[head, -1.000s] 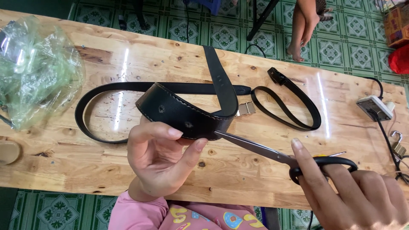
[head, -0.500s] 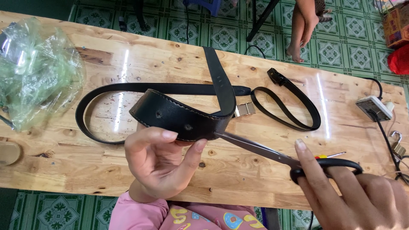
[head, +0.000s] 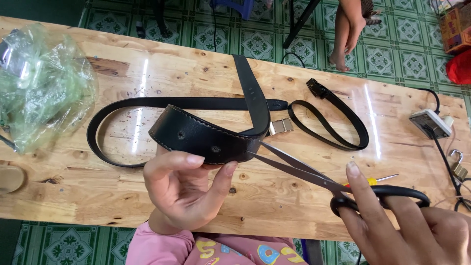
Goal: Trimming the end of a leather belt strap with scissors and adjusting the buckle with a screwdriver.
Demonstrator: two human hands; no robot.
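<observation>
My left hand point(head: 184, 189) pinches the end of a black leather belt point(head: 206, 137) and lifts it off the wooden table point(head: 274, 196). The belt's tip has stitching and small holes. The rest of the belt loops back across the table to a metal buckle point(head: 280, 126). My right hand point(head: 407, 228) grips black-handled scissors point(head: 338, 184), forefinger stretched along them. The blades stand slightly apart, tips at the belt's edge right of my left thumb.
A second thin black strap point(head: 328, 120) lies looped at the right. A crumpled clear plastic bag point(head: 41, 81) fills the table's left end. A white power adapter with a cable point(head: 431, 122) and a padlock point(head: 458, 167) are far right. A person's bare legs point(head: 348, 29) stand beyond.
My left hand has pushed the belt end a little farther left and up. The scissors' blades have closed in on the belt's edge. My right hand barely shifted.
</observation>
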